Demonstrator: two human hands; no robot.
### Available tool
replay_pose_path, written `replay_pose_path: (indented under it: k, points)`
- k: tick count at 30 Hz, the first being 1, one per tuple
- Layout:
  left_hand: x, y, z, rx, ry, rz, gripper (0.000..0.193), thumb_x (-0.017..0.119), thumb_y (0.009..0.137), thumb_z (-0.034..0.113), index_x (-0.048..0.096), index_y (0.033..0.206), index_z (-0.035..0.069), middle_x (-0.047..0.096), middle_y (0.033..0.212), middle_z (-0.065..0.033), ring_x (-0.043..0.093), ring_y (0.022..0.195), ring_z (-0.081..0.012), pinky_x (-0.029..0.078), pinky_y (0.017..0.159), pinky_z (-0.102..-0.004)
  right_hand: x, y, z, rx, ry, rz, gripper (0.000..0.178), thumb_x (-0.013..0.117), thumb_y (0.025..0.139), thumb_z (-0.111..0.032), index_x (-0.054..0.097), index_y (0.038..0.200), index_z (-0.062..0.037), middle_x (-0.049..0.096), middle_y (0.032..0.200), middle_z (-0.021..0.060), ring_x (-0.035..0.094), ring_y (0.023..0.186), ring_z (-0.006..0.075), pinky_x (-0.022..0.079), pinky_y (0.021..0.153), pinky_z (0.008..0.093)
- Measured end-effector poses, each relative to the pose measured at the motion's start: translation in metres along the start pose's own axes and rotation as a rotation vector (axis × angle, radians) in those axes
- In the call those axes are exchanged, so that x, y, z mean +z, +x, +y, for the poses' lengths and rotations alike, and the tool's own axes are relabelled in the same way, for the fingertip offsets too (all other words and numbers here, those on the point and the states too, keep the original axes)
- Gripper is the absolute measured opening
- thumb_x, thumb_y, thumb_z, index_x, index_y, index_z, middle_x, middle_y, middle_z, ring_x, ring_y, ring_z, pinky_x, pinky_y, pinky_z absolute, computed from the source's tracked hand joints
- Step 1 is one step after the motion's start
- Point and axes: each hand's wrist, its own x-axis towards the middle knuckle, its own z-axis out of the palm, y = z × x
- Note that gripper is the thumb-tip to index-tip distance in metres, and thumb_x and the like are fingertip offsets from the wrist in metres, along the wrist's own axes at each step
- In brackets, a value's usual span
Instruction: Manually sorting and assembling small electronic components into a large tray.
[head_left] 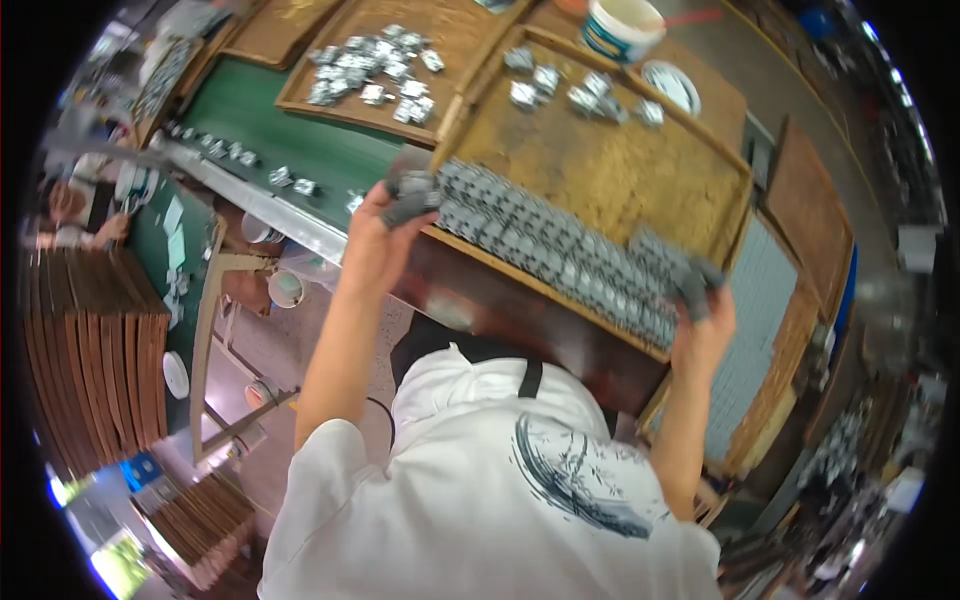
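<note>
Dark grey covers wrap the fingertips of both hands. At the left end of the packed rows, my left hand point(380, 240) is closed, thumb and fingers pinching what looks like a small grey metal part point(428, 184). My right hand point(703, 335) is at the right end of the rows, its fingers bent and blurred against the parts; what they grip is hidden. Between the hands, tight rows of small grey metal parts point(550, 250) lie along the near side of a wooden tray point(590, 170). A short extra row point(657, 252) runs beside them toward my right fingers.
Loose silvery parts point(598, 88) lie at the tray's far side; more are heaped on another wooden tray point(300, 85). Several line the green work surface point(320, 135). A white tub point(620, 28) stands behind, brown boards point(95, 350) are stacked left, and a filled grey tray point(750, 330) sits right.
</note>
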Motion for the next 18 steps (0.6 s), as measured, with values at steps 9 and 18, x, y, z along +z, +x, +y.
replay_pose_path:
  k: [9,18]
  points:
    - [0.135,-0.039,-0.044,-0.064,0.239,-0.407,0.034,0.07,0.083,0.0,0.062,0.116,0.0,0.059,0.109,-0.0018,0.057,0.104,-0.0124,0.046,0.091,-0.0256,0.026,-0.035,-0.02,-0.135,-0.46,-0.37,0.034,0.074,0.084,-0.011,0.06,0.112,0.0008,0.066,0.101,0.008,0.065,0.087,0.018,0.053,0.074,0.0305]
    - [0.166,-0.053,-0.057,-0.033,0.392,-0.631,0.032,0.062,0.086,-0.006,0.06,0.118,-0.001,0.055,0.113,-0.0054,0.057,0.106,-0.0154,0.048,0.091,-0.0277,0.0,-0.031,-0.025,-0.531,-0.862,-0.243,0.027,0.076,0.073,-0.012,0.057,0.087,0.0005,0.056,0.085,0.0139,0.058,0.074,0.0346,0.047,0.06,0.0386]
